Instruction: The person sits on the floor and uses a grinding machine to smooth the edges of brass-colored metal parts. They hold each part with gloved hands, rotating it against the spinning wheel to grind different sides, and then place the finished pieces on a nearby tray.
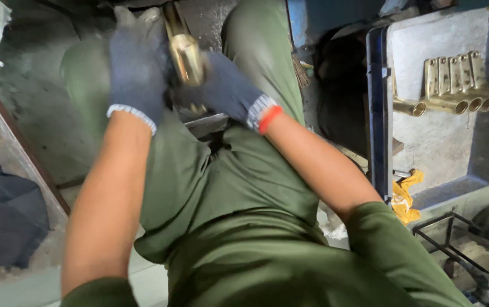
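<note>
While both gloves clamp it, the brass fitting [185, 57] sits gripped — left hand [137, 71], right hand [221, 88].

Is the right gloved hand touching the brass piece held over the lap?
Touching. The head view shows the right hand wrapped around the lower end of the brass piece, glove fingers against the metal.

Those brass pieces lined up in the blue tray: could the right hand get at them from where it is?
Probably yes, but not at once. The brass pieces lie uncovered in the blue tray on the person's right, with nothing between. But the right hand and left hand both hold a brass part.
</note>
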